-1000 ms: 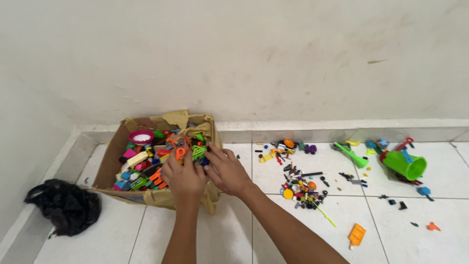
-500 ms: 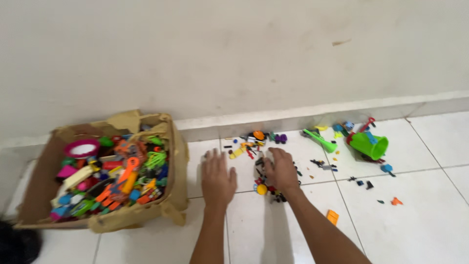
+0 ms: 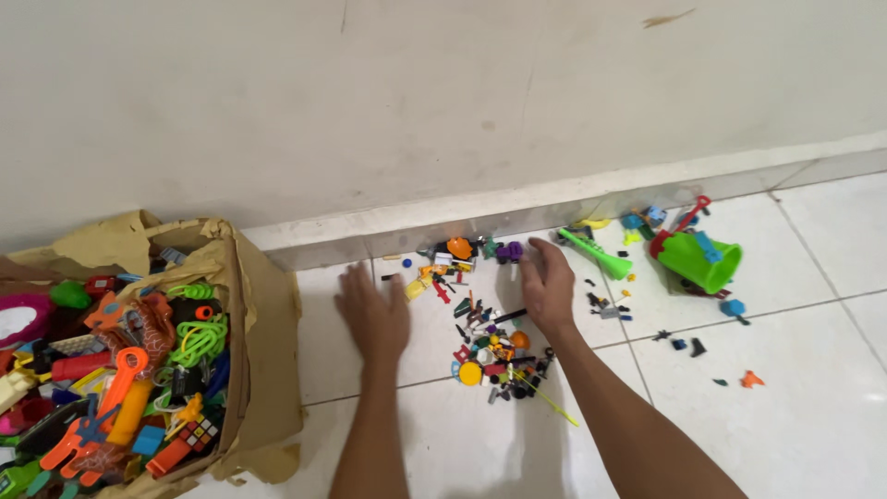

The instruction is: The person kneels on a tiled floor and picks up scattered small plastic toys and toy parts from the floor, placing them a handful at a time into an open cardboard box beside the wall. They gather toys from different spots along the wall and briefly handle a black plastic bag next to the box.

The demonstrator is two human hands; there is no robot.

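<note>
Nothing is gripped by either hand right now: the left hand is laid flat and spread, palm down, on the white tiled floor, and the right hand is also loose and palm down, fingers pointed toward the wall. Between the two hands a pile of small toy bits is scattered, running from the skirting down to about wrist level; the right hand is set right at its edge, the left just beside it on bare tile.

Going big to small from there: the pale wall is seen across the whole top. A torn cardboard box is parked at the left, stuffed with bright plastic toys, an orange pair of toy scissors and a green coiled cord among them. A green toy bucket is tipped on its side over at the right, well apart from the hands. A green toy horn is lying just past the right hand's fingertips. A yellow disc is sat in the lower part of the pile, and a tiny orange piece is off alone at the right. Whether the right fingertips are actually touching any loose piece can't quite be made out.
</note>
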